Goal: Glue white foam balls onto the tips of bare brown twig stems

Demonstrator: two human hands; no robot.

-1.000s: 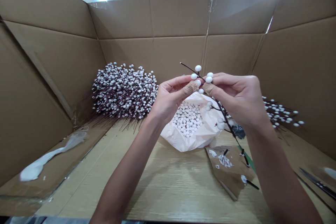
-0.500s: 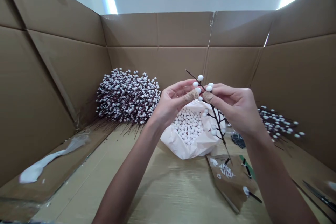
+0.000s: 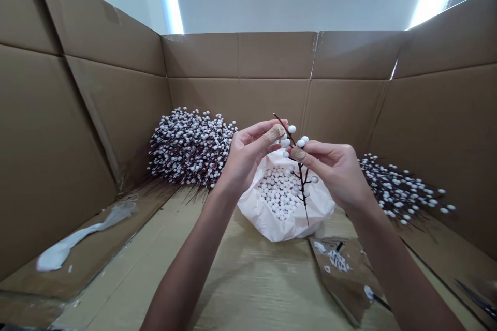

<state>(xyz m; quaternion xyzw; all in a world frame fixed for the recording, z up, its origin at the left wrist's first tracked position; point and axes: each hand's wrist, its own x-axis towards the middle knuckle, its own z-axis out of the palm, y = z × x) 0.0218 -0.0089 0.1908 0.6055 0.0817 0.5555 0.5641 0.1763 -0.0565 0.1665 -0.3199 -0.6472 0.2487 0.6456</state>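
**both hands on one berry stem over the bead bag**

left hand (image 3: 244,158) is closed in a thumb-and-forefinger pinch on the upper twig of a dark berry stem (image 3: 304,201). can't tell if a bead sits inside the pinch. right hand (image 3: 337,170) is closed on the same stem a bit lower, fingertips clamped. tan tape (image 3: 275,133) wraps the left thumb, and one right fingertip has it too. the stem is held roughly upright in the air, just above the open white bag (image 3: 289,227) of loose white beads (image 3: 276,191).

progress as it looks: a few white berries (image 3: 292,129) already sit on the stem near the fingers, and the thin top tip is bare. a big heap of finished beaded stems (image 3: 190,147) lies left against the cardboard wall (image 3: 272,72). a smaller spread of stems (image 3: 396,191) lies right, behind the right hand. the bag holds plenty of beads.

a cardboard scrap (image 3: 341,269) with white dabs lies on the bench (image 3: 248,279) near the right forearm.
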